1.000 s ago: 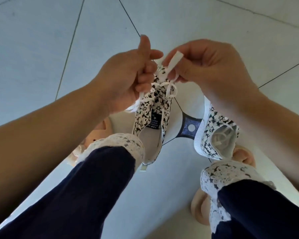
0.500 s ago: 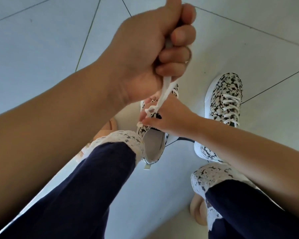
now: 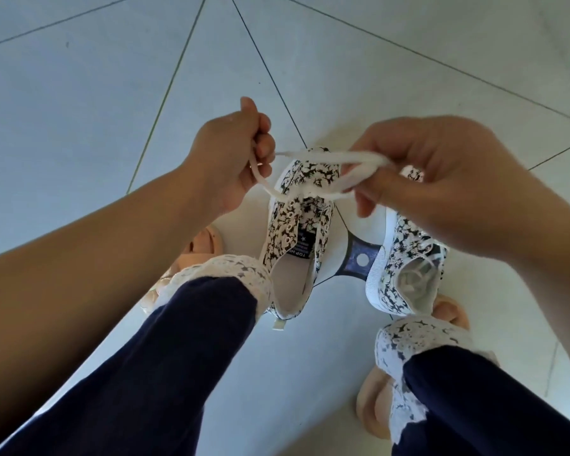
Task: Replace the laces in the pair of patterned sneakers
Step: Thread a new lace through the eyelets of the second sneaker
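Both hands are up over the shoes, and the white lace is strung between them in mid-air. The left hand has its fingers curled tight, one end of the lace gripped inside the fist, with a strand dropping out below and sweeping across to the other side. The right hand pinches a bunch of looped lace between thumb and fingers, the remaining fingers loosely bent beneath.

The lace hangs just above the toe of the near sneaker, clear of the shoe and threaded through nothing that can be seen. That sneaker sits on the tiled floor between the person's legs, toe pointing away, and its metal eyelets stand bare down both sides of the tongue, with a dark label in plain sight.

The second sneaker is just to the right, half hidden under the right hand and wrist. White strands show across its opening.

A dark tile inlay sits between the two shoes. In the foreground are navy trouser legs with white lacy cuffs. Peach slippers peek out beside them.
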{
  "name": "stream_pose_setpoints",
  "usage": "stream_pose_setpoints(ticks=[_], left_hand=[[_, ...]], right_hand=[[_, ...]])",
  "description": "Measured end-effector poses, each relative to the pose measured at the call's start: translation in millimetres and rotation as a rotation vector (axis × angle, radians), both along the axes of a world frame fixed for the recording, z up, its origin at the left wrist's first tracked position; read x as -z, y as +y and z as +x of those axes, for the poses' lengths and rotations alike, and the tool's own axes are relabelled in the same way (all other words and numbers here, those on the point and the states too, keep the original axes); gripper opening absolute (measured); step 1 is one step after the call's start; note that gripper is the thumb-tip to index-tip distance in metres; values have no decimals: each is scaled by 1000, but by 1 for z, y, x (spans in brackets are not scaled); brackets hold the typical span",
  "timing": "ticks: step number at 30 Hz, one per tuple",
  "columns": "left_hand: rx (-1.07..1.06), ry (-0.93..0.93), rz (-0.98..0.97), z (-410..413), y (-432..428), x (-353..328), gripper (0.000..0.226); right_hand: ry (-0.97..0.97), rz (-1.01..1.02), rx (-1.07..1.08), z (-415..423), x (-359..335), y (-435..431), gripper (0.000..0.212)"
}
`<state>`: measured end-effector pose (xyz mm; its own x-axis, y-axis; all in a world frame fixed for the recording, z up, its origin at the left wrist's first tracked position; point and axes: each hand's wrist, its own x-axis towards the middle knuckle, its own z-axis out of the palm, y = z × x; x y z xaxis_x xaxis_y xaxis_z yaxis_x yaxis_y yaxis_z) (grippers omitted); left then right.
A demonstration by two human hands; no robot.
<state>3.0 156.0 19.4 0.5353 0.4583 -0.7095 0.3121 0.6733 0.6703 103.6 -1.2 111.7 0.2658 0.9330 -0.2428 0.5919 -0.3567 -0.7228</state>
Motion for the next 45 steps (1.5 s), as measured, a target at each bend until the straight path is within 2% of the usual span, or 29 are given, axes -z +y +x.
stream_pose_setpoints(ticks=[3, 5, 8, 10, 13, 15, 18, 20, 23, 28, 32, 35, 39, 43, 45], left_hand=[[-132, 9, -115, -2, 5, 8, 42], [-289, -10, -222, -5, 10, 14, 41], [-491, -50, -337, -11, 14, 20, 39], [-497, -47, -362, -11, 13, 22, 38], [-502, -24, -364, -9, 13, 24, 43], [-508, 7, -357, -9, 15, 29, 46], [-484, 46, -352, -14, 15, 33, 50], [-427, 68, -330, -17, 10, 34, 51], [-241, 105, -260, -16, -1, 31, 39], [-66, 12, -261, -11, -13, 25, 37], [-59, 18, -279, -11, -18, 26, 38], [-88, 99, -220, -14, -16, 29, 41], [-142, 132, -184, -18, -13, 27, 40], [-140, 90, -148, -9, -16, 25, 38], [-136, 54, -114, -4, -16, 24, 38]], right_hand=[[36, -140, -40, 14, 22, -11, 12], [148, -202, -26, 23, 28, -21, 18], [495, 3, 102, 33, 17, -27, 18], [523, 76, 112, 37, 9, -26, 23], [554, 89, 110, 31, 3, -19, 18], [471, 23, 132, 27, 4, -13, 16], [187, -131, 186, 26, 21, -11, 9], [231, -135, 232, 23, 24, -9, 12], [271, -42, 253, 14, 15, 7, 16], [369, 95, 13, -8, 0, 40, 14], [282, 88, -35, -9, 4, 47, 13], [366, 10, 71, 2, 17, 39, 11], [374, -127, 292, 20, 42, 19, 13], [202, -241, 439, 29, 79, 5, 15], [167, -185, 492, 35, 89, 8, 15]])
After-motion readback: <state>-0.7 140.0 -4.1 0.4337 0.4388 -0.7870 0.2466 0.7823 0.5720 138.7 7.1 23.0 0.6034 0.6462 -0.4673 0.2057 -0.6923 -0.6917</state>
